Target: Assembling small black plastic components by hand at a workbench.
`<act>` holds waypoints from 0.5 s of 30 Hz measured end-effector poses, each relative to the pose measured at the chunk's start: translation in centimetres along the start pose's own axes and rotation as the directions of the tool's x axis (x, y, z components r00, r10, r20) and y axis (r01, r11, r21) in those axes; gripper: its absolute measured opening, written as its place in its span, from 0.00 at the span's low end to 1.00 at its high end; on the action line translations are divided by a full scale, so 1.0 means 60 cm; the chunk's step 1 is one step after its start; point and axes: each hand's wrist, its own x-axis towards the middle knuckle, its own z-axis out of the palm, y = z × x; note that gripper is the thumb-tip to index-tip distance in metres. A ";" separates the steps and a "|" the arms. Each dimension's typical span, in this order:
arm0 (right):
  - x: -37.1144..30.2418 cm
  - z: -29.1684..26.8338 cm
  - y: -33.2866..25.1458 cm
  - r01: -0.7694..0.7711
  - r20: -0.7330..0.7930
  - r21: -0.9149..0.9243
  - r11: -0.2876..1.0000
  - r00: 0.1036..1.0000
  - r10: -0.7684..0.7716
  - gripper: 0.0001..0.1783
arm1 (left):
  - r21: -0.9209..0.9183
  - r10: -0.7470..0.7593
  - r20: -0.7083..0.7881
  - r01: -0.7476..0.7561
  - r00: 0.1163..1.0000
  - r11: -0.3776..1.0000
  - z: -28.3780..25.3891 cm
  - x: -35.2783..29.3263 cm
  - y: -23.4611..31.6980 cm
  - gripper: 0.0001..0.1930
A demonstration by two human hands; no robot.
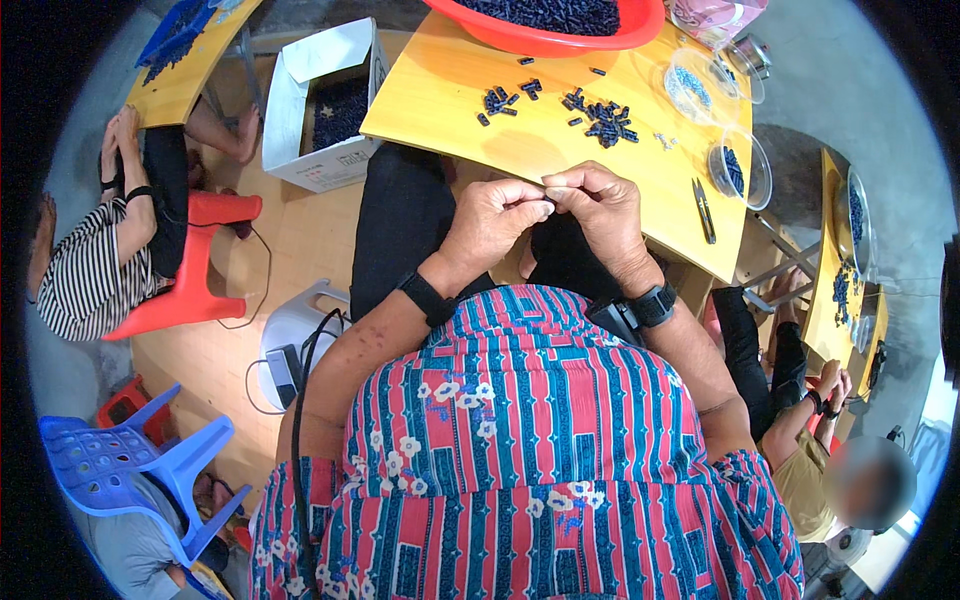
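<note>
My left hand (492, 222) and my right hand (607, 222) meet at the near edge of the yellow table (440, 95). Both are closed in a pinch, thumb against fingers, with the fingertips touching. A small dark piece (547, 189) barely shows between them, mostly hidden by the fingers. Beyond my hands, short dark blue cylindrical pieces (608, 124) lie in a loose pile, with a smaller group (499, 101) to its left. Black thread snips (705, 211) lie on the table to the right of my right hand.
A red basin (560, 40) full of dark pieces stands at the table's far side. Clear plastic tubs (757, 178) with small parts line its right. An open white carton (350, 165) stands left of the table. People sit at other tables on both sides.
</note>
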 end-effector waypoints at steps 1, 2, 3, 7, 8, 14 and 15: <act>0.001 0.003 0.007 0.070 -0.005 -0.037 0.997 0.997 -0.071 0.05 | 0.004 -0.006 -0.005 0.006 1.000 1.000 -0.001 0.001 -0.002 0.09; 0.003 0.004 0.013 0.140 -0.007 -0.073 0.987 0.990 -0.141 0.04 | 0.008 -0.013 -0.010 0.013 1.000 1.000 -0.002 0.003 -0.005 0.08; 0.005 0.003 0.014 0.138 -0.006 -0.073 0.988 0.990 -0.139 0.04 | 0.007 -0.015 -0.010 0.015 1.000 1.000 -0.003 0.005 -0.014 0.08; 0.016 -0.008 0.025 0.123 0.078 -0.149 0.981 0.991 -0.112 0.04 | -0.202 -0.105 0.043 0.111 0.994 0.973 -0.004 0.014 -0.033 0.09; 0.017 -0.010 0.031 0.069 0.089 -0.076 0.995 0.994 -0.062 0.04 | -0.317 -0.159 0.079 0.175 0.984 0.932 -0.005 0.015 -0.034 0.10; 0.013 -0.015 0.026 -0.130 0.118 0.075 0.989 0.986 0.121 0.06 | -0.460 -0.283 0.185 0.337 0.941 0.821 -0.012 0.012 -0.041 0.13; 0.014 -0.016 0.026 -0.130 0.116 0.076 0.989 0.986 0.121 0.06 | -0.460 -0.283 0.186 0.338 0.941 0.821 -0.013 0.013 -0.038 0.13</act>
